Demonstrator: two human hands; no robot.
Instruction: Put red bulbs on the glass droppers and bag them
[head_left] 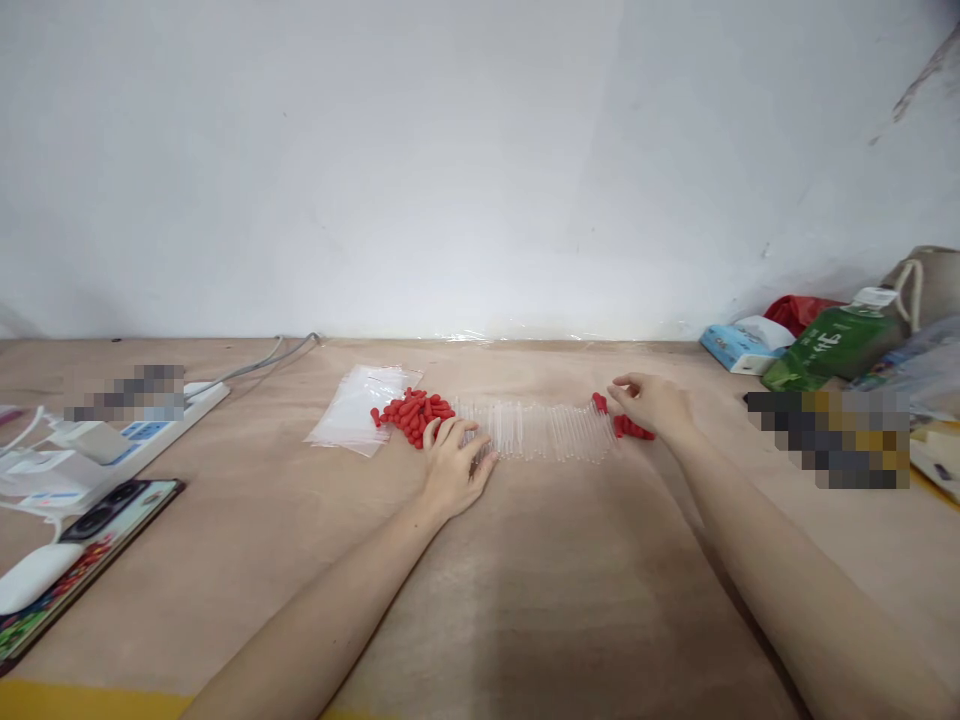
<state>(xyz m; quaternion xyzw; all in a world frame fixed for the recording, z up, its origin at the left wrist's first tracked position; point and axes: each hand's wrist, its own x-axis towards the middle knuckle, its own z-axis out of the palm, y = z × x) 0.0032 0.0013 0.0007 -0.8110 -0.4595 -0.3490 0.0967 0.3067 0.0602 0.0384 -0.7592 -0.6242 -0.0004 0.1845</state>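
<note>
Between left hand (pixel 454 470) and right hand (pixel 652 405), dozens of tubes (pixel 525 430), too packed to count; beside the left, dozens of bulbs (pixel 412 408). Rightward: one bottle (pixel 840 345), one tissue pack (pixel 739 348). Leftward: one phone (pixel 101 555), one power strip (pixel 166 437).

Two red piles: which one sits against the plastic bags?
The larger red pile, left of the clear tubes, beside the left hand. The smaller pile is by the right hand, well apart from the plastic bags.
</note>
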